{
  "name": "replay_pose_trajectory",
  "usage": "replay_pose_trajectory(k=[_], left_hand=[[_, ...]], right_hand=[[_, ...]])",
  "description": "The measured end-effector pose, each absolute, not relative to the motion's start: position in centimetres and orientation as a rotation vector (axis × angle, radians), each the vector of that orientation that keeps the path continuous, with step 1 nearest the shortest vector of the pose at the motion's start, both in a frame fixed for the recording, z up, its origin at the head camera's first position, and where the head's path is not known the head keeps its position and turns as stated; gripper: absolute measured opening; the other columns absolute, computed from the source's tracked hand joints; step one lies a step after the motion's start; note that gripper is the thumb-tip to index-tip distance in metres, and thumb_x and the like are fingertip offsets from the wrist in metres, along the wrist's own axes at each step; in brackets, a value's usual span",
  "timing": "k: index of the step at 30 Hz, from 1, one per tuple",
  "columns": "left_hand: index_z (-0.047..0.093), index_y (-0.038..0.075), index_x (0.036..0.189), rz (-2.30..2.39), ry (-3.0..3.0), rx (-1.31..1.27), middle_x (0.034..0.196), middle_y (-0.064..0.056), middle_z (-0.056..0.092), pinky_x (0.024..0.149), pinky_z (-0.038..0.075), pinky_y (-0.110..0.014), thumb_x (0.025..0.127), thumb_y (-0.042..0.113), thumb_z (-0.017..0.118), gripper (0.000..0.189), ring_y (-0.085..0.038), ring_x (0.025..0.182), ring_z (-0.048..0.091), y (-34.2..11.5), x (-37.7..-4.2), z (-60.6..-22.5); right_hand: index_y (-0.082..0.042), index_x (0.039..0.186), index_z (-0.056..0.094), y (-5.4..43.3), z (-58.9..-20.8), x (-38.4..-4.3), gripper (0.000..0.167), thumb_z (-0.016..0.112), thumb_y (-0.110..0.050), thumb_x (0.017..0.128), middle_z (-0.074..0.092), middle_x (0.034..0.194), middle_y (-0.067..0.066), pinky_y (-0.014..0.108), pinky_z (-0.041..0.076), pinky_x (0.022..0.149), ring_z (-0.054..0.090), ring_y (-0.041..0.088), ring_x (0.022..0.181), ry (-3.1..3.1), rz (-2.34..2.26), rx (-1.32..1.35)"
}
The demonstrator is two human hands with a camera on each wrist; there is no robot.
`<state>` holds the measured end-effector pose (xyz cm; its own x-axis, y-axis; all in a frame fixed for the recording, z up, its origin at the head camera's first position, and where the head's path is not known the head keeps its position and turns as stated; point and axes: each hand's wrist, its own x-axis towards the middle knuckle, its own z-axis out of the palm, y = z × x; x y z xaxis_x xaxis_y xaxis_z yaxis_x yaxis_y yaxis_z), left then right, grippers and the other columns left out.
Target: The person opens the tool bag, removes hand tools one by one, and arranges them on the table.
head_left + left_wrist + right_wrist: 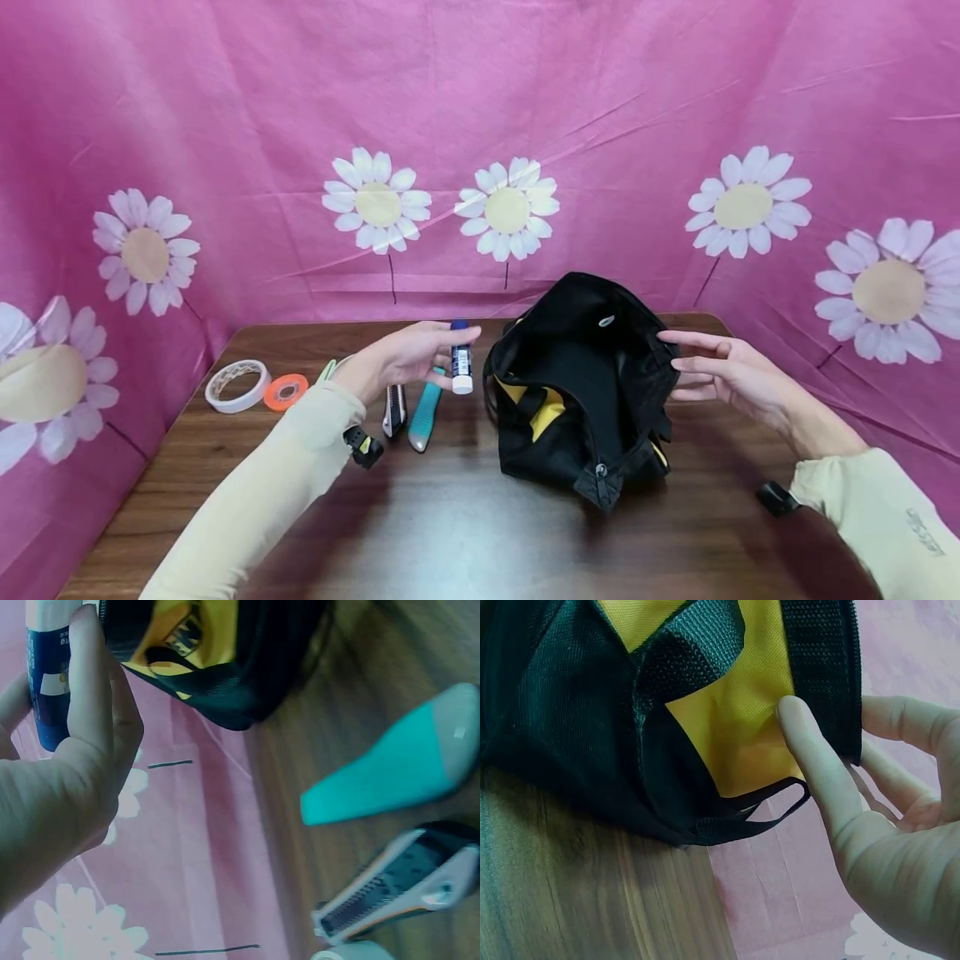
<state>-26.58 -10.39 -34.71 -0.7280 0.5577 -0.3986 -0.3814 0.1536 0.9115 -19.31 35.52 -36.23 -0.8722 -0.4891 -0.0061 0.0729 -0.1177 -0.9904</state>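
My left hand [411, 354] pinches a blue glue stick [461, 360] with a white end, held in the air left of a black bag [525, 454]. In the left wrist view the glue stick [51, 694] stands nearly upright between thumb and fingers. The bag is open at the top, its dark inside facing me, with yellow panels. My right hand [738, 379] holds the bag's right rim. In the right wrist view the thumb lies on the yellow outer panel [757, 727] and the fingers are beyond the rim.
Below the left hand lie a box cutter [395, 410] and a teal-handled tool [423, 417] with a grey end. A white tape roll [238, 406] and an orange tape roll [273, 397] lie farther left on the wooden table [420, 517]. A pink flowered cloth [600, 100] hangs behind.
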Motion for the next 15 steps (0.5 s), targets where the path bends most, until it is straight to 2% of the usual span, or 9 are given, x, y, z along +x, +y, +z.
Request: replay_pose_trajectory(k=[3, 7, 10, 15], left_hand=[[0.052, 0.002, 0.127, 1.675, 1.699, 0.18, 0.1, -0.009, 0.058, 0.08, 0.062, -0.043, 0.102, 0.024, 0.064, 0.035, -0.021, 0.083, 0.062, -11.1, -26.2, -35.6], [0.056, 0.002, 0.13, 1.66, 1.718, 0.173, 0.111, -0.011, 0.061, 0.077, 0.061, -0.038, 0.101, 0.015, 0.065, 0.033, -0.02, 0.084, 0.062, -11.7, -26.1, -37.0], [0.054, 0.003, 0.138, 1.633, 1.755, 0.166, 0.121, -0.016, 0.061, 0.079, 0.061, -0.039, 0.099, 0.013, 0.067, 0.042, -0.021, 0.09, 0.064, -11.8, -26.1, -38.0], [0.039, -0.003, 0.149, 1.605, 1.806, 0.181, 0.132, -0.022, 0.057, 0.091, 0.058, -0.047, 0.095, 0.008, 0.071, 0.064, -0.03, 0.109, 0.064, -11.8, -26.2, -39.7]], right_hand=[[-0.005, 0.148, 0.05, 35.4, -36.3, -19.8, 0.045, 0.039, 0.008, 0.106, 0.068, 0.126, 0.013, 0.057, 0.052, 0.091, 0.071, 0.032, 0.104, 1.718, -2.068, -0.473], [-0.006, 0.146, 0.054, 35.4, -36.3, -19.9, 0.045, 0.038, 0.009, 0.106, 0.069, 0.122, 0.012, 0.057, 0.053, 0.091, 0.072, 0.031, 0.103, 1.687, -2.077, -0.474], [-0.007, 0.145, 0.054, 35.4, -36.3, -19.9, 0.044, 0.039, 0.008, 0.106, 0.069, 0.12, 0.011, 0.054, 0.055, 0.089, 0.072, 0.03, 0.102, 1.701, -2.075, -0.476], [-0.008, 0.147, 0.053, 35.4, -36.6, -19.9, 0.047, 0.036, 0.009, 0.106, 0.069, 0.124, 0.013, 0.053, 0.055, 0.09, 0.071, 0.031, 0.105, 1.646, -2.085, -0.494]])
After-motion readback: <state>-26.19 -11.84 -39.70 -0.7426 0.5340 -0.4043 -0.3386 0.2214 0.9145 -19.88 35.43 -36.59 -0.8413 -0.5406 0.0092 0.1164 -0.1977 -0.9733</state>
